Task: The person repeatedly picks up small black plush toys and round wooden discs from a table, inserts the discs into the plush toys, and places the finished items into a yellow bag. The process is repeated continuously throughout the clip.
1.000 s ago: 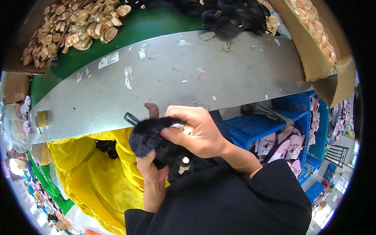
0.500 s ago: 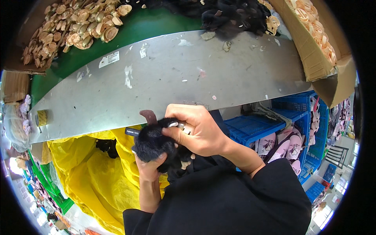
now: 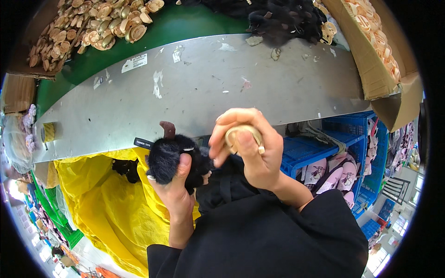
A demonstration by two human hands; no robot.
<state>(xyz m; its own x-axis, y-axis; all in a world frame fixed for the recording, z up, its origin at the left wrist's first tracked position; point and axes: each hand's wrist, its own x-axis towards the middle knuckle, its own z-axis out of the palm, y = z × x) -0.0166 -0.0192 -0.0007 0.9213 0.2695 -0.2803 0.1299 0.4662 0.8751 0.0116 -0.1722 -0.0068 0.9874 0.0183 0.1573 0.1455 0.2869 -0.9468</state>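
My left hand (image 3: 175, 190) grips a small black plush toy (image 3: 166, 160) with its thumb pressed on the fur. A brown ribbed fabric piece (image 3: 168, 129) sticks up from the toy, and a dark label (image 3: 143, 142) juts out at its left. To the right, apart from the toy, my right hand (image 3: 259, 153) is raised with a round cream-coloured plastic part (image 3: 243, 137) under its thumb and fingers. Both hands are just in front of the metal table's near edge.
A grey metal table (image 3: 199, 88) spans the front. Behind it lie heaped tan plastic parts (image 3: 99, 23) and black plush pieces (image 3: 287, 21). A cardboard box (image 3: 366, 55) of peach parts stands right. Below are a yellow bag (image 3: 106, 199) and blue crates (image 3: 301, 153).
My right hand has drawn away from the plush toy to the right, and the round plastic part now shows in it. My left hand and the toy have shifted slightly left.
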